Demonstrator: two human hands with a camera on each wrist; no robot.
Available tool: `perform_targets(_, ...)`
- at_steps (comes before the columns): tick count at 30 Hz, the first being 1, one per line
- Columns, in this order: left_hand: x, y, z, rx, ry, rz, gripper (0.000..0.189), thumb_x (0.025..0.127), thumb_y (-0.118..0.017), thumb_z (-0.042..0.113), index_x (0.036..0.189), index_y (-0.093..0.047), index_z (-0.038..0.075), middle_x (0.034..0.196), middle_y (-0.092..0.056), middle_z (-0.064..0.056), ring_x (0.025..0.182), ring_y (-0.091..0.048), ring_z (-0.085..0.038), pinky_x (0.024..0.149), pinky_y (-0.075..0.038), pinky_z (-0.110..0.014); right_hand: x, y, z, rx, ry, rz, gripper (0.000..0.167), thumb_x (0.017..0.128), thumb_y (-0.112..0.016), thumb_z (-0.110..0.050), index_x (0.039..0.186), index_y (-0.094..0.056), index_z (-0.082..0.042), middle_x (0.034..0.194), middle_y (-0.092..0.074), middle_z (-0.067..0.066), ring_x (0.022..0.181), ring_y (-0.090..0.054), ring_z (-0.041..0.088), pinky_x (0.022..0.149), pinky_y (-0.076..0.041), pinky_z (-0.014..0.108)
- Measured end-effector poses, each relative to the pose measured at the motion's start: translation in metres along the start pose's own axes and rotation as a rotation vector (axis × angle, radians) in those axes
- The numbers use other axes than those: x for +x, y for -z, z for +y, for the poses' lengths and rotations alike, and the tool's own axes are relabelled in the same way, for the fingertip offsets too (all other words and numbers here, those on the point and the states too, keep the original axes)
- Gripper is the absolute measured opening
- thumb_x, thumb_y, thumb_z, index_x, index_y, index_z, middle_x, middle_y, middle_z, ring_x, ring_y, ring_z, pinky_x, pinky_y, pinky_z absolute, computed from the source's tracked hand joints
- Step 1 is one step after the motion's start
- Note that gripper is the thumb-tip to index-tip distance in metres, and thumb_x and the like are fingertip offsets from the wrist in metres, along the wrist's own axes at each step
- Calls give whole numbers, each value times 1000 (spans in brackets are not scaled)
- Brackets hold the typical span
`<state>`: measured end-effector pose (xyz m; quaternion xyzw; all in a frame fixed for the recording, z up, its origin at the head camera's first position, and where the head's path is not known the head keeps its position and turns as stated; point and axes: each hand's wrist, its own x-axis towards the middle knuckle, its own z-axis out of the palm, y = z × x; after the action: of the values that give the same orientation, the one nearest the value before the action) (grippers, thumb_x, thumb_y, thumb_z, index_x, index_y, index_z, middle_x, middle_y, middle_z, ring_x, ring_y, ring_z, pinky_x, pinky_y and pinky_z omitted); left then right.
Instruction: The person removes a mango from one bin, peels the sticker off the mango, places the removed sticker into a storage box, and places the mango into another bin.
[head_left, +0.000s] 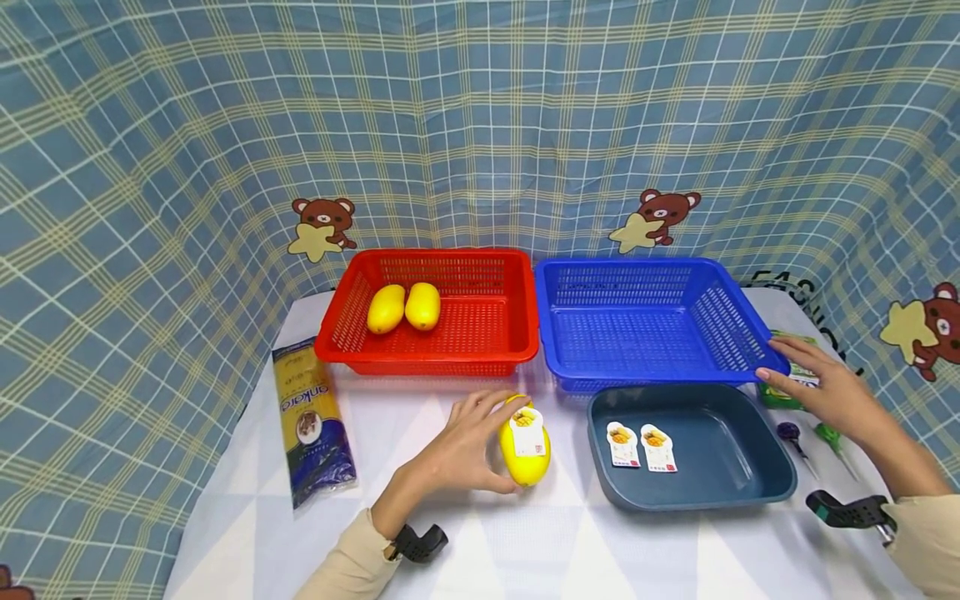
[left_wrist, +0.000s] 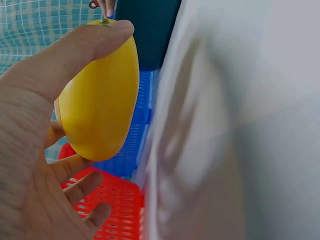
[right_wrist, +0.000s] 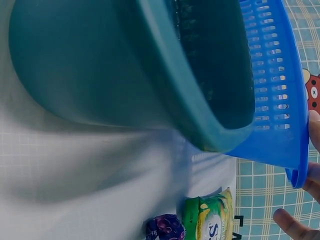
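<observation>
My left hand (head_left: 468,446) holds a yellow mango (head_left: 519,467) above the table's middle, thumb on one end and fingers at the other. A white label (head_left: 528,437) with a fruit picture lies on its upper side. The left wrist view shows the mango (left_wrist: 102,100) between thumb and fingers, its green stem by the thumb tip. My right hand (head_left: 828,387) reaches to the near right corner of the blue basket (head_left: 626,342); its fingers are fairly straight and touch the rim. The right wrist view shows only its fingertips (right_wrist: 314,131) at that rim.
Two more mangoes (head_left: 423,307) lie in the red basket (head_left: 427,367). Two similar labels (head_left: 658,450) are inside the dark tray (head_left: 720,446). A pasta packet (head_left: 313,421) lies left; a green packet (head_left: 780,396) and two lollipops (head_left: 789,432) lie right.
</observation>
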<state>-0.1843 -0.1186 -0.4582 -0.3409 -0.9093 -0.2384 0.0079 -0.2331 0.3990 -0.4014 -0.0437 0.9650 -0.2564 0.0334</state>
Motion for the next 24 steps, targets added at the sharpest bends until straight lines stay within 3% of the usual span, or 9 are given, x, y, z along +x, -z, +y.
perform_targets(17, -1, -18, -10, -44, 13, -57, 115, 63, -89, 58, 157, -32, 27, 159, -32, 0, 140, -28, -26, 107, -30, -50, 2, 2, 0, 6, 39, 10, 76, 100, -60, -40, 153, -29, 4, 156, -19, 35, 135, -13, 67, 90, -15, 86)
perform_targets(20, -2, -18, -13, -48, 26, -60, 118, 61, -87, 66, 158, -30, 28, 159, -31, 1, 141, -26, -25, 109, -28, -50, 2, 1, -4, -32, 92, 51, 72, 99, -63, -37, 150, -35, 6, 152, -25, 37, 134, -16, 67, 92, -11, 87)
perform_targets(24, -3, -20, -14, -75, 34, -49, 117, 64, -82, 70, 159, -29, 28, 159, -32, 1, 141, -26, -24, 108, -28, -50, -4, 0, -19, -96, 174, 163, 61, 97, -67, -31, 142, -48, 7, 144, -38, 36, 131, -25, 63, 93, -11, 85)
